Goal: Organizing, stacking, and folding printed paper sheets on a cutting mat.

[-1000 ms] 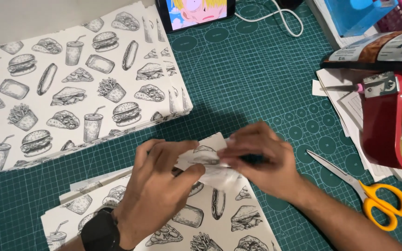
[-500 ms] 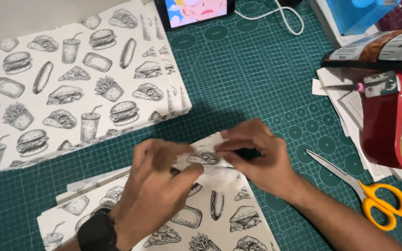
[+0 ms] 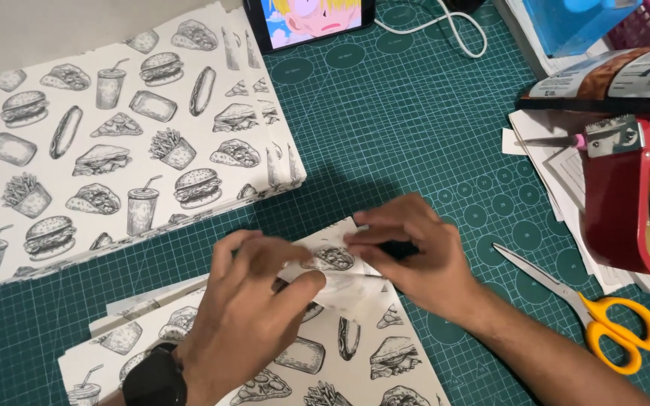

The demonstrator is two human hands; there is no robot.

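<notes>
My left hand [image 3: 253, 301] and my right hand [image 3: 415, 252] both pinch a small folded piece of white paper printed with fast-food drawings [image 3: 336, 271]. The piece is held just above a stack of the same printed sheets [image 3: 325, 361] lying on the green cutting mat [image 3: 415, 135]. My left wrist wears a black watch [image 3: 156, 376]. The fingers cover much of the folded piece, and a dark object shows between the right fingers; I cannot tell what it is.
A larger stack of printed sheets [image 3: 114, 150] lies at the back left. A phone showing a cartoon [image 3: 310, 19] stands at the far edge with a white cable [image 3: 460, 34]. Yellow-handled scissors [image 3: 588, 308] and a red tape dispenser [image 3: 633, 203] sit at the right, over loose papers.
Both hands stay on the folded piece and have shifted only slightly; the fingers rework the fold a little.
</notes>
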